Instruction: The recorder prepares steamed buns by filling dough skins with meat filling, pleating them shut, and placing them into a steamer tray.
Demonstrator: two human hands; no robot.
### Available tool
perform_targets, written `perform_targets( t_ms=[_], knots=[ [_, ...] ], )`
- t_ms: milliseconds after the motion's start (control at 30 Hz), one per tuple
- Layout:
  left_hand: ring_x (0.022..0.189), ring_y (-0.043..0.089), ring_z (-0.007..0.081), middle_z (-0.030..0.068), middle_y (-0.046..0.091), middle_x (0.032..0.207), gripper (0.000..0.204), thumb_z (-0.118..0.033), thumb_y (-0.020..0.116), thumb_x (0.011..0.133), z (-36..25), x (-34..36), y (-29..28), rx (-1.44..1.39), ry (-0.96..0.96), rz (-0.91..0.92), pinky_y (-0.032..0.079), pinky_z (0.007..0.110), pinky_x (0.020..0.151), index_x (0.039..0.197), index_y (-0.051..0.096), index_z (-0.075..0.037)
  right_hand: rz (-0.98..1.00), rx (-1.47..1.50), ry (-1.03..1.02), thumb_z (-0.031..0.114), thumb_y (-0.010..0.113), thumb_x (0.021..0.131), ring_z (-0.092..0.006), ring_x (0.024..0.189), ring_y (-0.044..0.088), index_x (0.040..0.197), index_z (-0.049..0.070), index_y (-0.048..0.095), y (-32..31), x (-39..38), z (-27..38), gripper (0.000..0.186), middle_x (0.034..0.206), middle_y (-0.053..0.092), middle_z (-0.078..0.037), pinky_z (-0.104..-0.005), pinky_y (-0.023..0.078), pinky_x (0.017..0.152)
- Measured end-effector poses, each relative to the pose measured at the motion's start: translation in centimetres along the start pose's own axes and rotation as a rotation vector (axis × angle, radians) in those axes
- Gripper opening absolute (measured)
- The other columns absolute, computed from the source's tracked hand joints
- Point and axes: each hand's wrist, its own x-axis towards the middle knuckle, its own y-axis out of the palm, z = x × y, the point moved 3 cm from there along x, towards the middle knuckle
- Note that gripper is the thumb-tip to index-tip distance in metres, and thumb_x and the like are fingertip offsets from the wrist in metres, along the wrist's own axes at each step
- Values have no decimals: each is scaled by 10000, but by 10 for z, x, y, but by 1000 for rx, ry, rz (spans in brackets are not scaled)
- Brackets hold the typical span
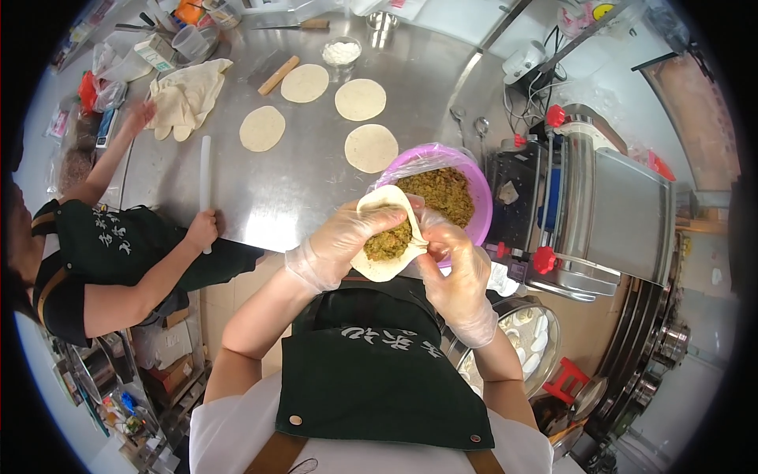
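My left hand [335, 237], in a clear plastic glove, cups a round dough wrapper [383, 271] from its left side. A mound of yellow-green chopped filling [388, 243] lies in the wrapper's middle, with my left thumb over it. My right hand [454, 257], gloved too, pinches the wrapper's right edge, where small pleats gather. Just beyond my hands stands a pink-purple bowl [485, 193] lined with clear plastic, holding more filling [442, 193]. Several flat dough rounds [371, 148] lie on the steel table farther off.
At left a co-worker in a dark apron has one hand on a white rolling pin [206, 174], the other by a cloth-covered heap [185, 99]. A dough scraper [279, 75] and a small bowl of white paste [342, 52] lie farther back. A metal machine [584, 205] stands right.
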Motion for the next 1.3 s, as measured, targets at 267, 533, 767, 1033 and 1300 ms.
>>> perform_targets(
  t_ms=[267, 533, 767, 1033, 1300],
  knots=[
    [973, 664, 143, 55, 692, 1040, 301, -129, 670, 918, 0, 1, 0, 188, 69, -22, 546, 298, 861, 1196, 641, -19, 38, -107, 1, -27, 728, 771, -269, 658, 652, 1089, 39, 640, -1, -6, -7, 336, 875, 646, -108, -350, 512, 591],
    [933, 658, 126, 57, 695, 1052, 296, -111, 671, 924, 0, 1, 1, 333, 39, -72, 535, 270, 834, 1201, 655, -10, 12, 73, 222, -35, 732, 767, -286, 695, 683, 1085, 36, 636, -3, 0, -7, 339, 899, 688, -142, -372, 528, 606],
    [1007, 631, 116, 63, 672, 1108, 390, -129, 670, 931, -14, 0, 8, 480, 33, 51, 519, 276, 873, 1290, 585, -4, 95, -67, -24, -33, 726, 777, -301, 675, 670, 1082, 16, 625, -7, 3, -4, 325, 875, 677, -140, -371, 515, 595],
    [998, 623, 114, 50, 659, 1101, 365, -166, 637, 959, -9, 3, 1, 553, 58, 38, 512, 281, 880, 1290, 583, -21, -3, 49, 108, -27, 732, 786, -283, 661, 680, 1078, 20, 614, -4, 6, -3, 319, 837, 680, -137, -354, 524, 568],
    [1090, 594, 122, 72, 634, 1191, 430, -88, 658, 929, -21, 6, 6, 860, 82, 100, 489, 291, 942, 1336, 539, -18, 30, 32, 61, -28, 741, 773, -274, 672, 698, 1121, 24, 607, -2, 7, -10, 377, 834, 692, -147, -354, 538, 573]
  ],
)
